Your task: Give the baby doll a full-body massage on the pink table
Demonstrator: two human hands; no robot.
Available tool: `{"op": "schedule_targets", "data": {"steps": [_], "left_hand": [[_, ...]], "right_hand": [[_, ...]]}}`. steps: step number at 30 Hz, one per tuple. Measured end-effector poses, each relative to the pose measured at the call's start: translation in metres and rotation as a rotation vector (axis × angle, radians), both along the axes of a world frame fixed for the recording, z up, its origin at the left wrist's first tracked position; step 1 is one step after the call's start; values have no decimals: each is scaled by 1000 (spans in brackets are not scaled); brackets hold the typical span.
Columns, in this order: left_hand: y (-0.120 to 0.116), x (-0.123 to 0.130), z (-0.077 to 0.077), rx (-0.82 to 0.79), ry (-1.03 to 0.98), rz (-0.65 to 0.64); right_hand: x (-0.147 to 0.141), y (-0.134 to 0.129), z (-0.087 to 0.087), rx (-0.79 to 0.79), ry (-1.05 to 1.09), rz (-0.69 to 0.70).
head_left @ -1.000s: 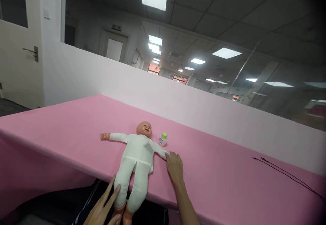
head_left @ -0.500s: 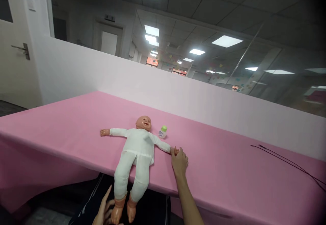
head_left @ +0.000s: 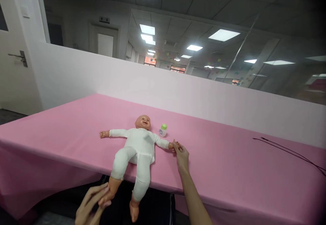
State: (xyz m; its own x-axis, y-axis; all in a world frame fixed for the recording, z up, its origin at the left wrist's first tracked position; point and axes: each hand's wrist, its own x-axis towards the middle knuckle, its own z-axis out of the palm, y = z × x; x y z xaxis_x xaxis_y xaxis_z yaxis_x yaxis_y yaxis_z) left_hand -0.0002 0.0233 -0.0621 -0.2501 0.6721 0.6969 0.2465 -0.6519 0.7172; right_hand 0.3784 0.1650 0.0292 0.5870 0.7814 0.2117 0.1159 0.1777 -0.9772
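Doll (head_left: 140, 142) lying face-up, we are grasping its foot (head_left: 114, 185) with our left hand (head_left: 88, 207), its small hand (head_left: 170, 145) with our right hand (head_left: 183, 157).

The worktop (head_left: 219, 157) is plain pink. The doll (head_left: 141, 142) wears plain white. The small bottle (head_left: 163, 130) is see-through with a bright green lid (head_left: 164, 126). The cables (head_left: 285, 149) are black.

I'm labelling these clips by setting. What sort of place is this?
Probably a training or childcare room: a baby doll lies on a pink-covered table, beside a glazed partition.
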Motion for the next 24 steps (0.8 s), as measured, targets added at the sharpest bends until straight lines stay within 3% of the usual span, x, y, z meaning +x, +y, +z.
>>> {"op": "schedule_targets", "data": {"steps": [2,6,9,12,15,18,21,24], "left_hand": [[23,-6,42,30,15,-6],[91,14,117,-235,-95,-121],[145,42,142,-301,-88,-279],[173,61,144,-308,-47,-326],[153,56,141,-278,-8,-285],[97,31,134,-175,103,-190],[40,6,112,-52,199,-188],[8,0,85,3,177,-145]], "right_hand": [[-12,3,14,88,70,14],[-52,20,51,178,82,34],[-94,33,65,188,-66,198],[-125,39,60,157,-282,307],[-122,43,53,152,-321,235],[-79,47,50,122,-161,102],[-29,47,39,38,-67,-128],[-3,42,20,12,-98,-212]]}}
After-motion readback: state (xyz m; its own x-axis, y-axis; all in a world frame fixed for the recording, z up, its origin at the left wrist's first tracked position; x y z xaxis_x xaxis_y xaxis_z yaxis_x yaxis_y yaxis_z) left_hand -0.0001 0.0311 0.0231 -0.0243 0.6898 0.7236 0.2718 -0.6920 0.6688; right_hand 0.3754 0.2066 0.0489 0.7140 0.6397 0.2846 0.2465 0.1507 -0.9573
